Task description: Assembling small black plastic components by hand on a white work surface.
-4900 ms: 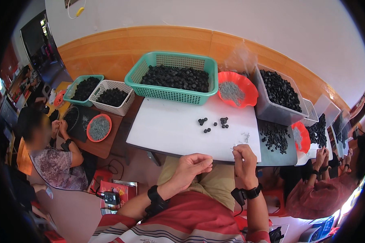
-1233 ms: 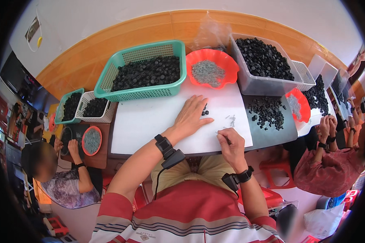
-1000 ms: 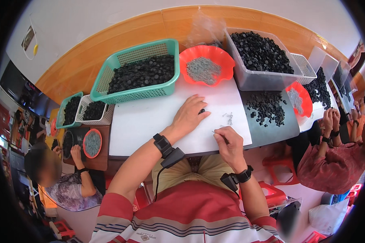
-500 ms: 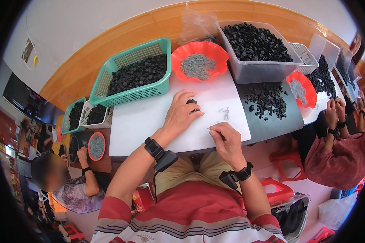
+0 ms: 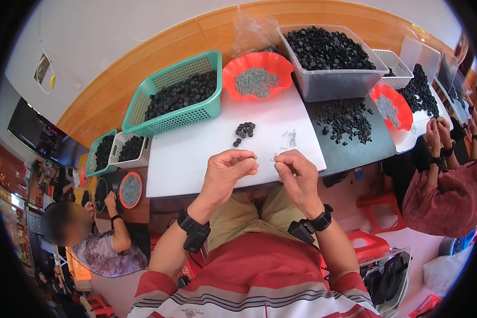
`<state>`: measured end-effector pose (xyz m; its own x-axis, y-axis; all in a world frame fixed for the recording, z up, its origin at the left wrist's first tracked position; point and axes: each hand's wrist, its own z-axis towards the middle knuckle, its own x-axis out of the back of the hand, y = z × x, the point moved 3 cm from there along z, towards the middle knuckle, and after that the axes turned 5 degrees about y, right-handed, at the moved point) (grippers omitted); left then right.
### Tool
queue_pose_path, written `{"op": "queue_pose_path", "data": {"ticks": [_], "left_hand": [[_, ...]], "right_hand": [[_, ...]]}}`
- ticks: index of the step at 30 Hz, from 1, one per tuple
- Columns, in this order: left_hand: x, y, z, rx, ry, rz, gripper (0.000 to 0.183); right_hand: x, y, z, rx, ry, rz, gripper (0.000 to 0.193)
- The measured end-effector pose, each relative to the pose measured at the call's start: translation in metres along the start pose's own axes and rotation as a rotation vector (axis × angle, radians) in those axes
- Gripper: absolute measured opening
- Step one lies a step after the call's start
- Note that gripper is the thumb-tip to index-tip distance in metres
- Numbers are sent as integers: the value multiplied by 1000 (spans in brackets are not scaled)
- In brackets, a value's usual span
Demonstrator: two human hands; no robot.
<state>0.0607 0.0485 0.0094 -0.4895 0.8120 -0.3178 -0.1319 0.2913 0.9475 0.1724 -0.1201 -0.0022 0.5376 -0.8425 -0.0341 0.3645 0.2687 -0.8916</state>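
My left hand (image 5: 227, 170) is pinched closed over the front part of the white board (image 5: 196, 143); what sits between its fingertips is too small to make out. Facing it, a short gap away, my right hand (image 5: 301, 173) pinches a thin grey screw (image 5: 273, 158) between thumb and forefinger. Beyond my left hand lies a small cluster of round black plastic parts (image 5: 245, 130), with a couple of strays beside it. Several loose grey screws (image 5: 292, 138) rest on the board beyond my right hand.
At the back stand a green basket (image 5: 175, 122) of black parts, a red wavy-rimmed bowl (image 5: 283, 68) of screws and a clear bin (image 5: 334, 87) of black parts. More black parts lie scattered on the dark tabletop (image 5: 336, 159). Co-workers sit on both sides.
My left hand has left the cluster of black parts and come back toward me, its fingers now pinched close to my right hand. The right hand has barely moved.
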Motion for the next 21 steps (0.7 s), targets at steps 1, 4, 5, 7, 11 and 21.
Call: {"op": "queue_pose_path", "data": {"ticks": [1, 4, 5, 7, 11, 21], "left_hand": [[-3, 1, -5, 2, -2, 2, 21], [-18, 3, -20, 103, -65, -142, 21], [-23, 4, -23, 126, -92, -187, 21], [-30, 6, -28, 151, -122, -229, 21], [-40, 9, -37, 148, -195, -248, 24], [-50, 10, -47, 148, -209, -175, 19]], "right_hand": [[-1, -9, -4, 19, 1, 11, 7], [-2, -28, -12, 98, 12, 15, 8], [-1, -34, -14, 159, 16, 6, 8], [1, -44, -18, 194, 21, -6, 8], [5, -54, -25, 279, 47, -83, 8], [17, -71, -34, 429, 24, -220, 11]]}}
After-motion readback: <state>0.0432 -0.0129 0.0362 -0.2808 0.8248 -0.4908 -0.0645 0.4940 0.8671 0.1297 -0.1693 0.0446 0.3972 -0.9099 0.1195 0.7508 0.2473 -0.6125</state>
